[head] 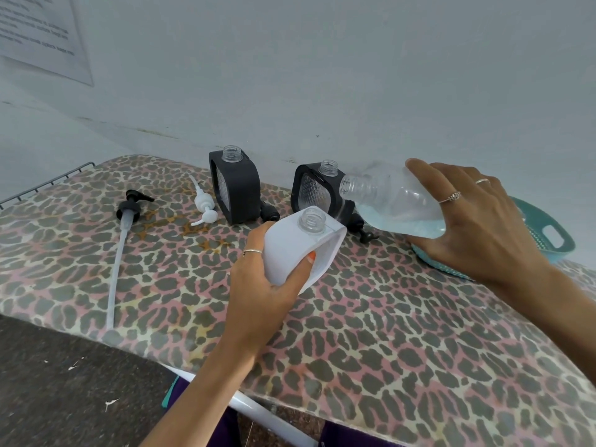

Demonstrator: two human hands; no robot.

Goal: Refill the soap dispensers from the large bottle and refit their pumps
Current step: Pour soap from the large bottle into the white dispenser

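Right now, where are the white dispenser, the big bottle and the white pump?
white dispenser (290, 250): head view, on its side face.
big bottle (393, 201): head view, on its clear body.
white pump (204, 204): head view, on its collar.

Legible text: none.
One printed sheet on the wall, far up and to the left of my grip, carries several lines of type, all too blurred to read. No label or brand shows on anything I hold.

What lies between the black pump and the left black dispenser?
In the head view, a white pump lies between the black pump and left black dispenser.
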